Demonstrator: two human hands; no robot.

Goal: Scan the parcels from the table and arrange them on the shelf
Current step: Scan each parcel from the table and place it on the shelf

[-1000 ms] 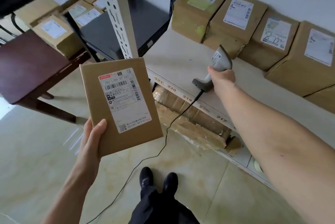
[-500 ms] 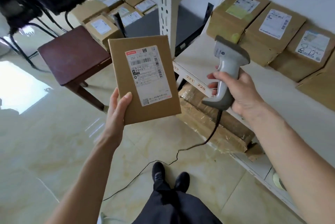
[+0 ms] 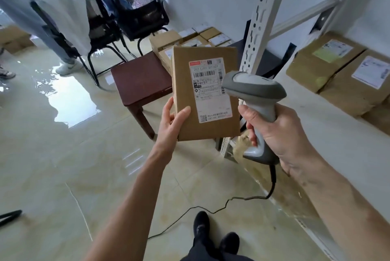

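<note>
Black mesh chairs point(image 3: 139, 10) behind dark wooden stool point(image 3: 140, 79); glossy floor tiles point(image 3: 63, 155).

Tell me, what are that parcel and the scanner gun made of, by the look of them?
Parcel: brown cardboard, matt, with sharp folded edges and a white paper label.
Barcode scanner: likely moulded plastic, light and darker grey, smooth with a faint sheen.

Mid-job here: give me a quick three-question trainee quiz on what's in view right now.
1. True or false: the left hand holds the parcel with its label facing the camera.
2. What does the right hand grip? A) tape B) scanner C) pen
3. Fill in: two parcels lie on the ____ at right.

Key: 1 true; 2 B; 3 shelf.
</note>
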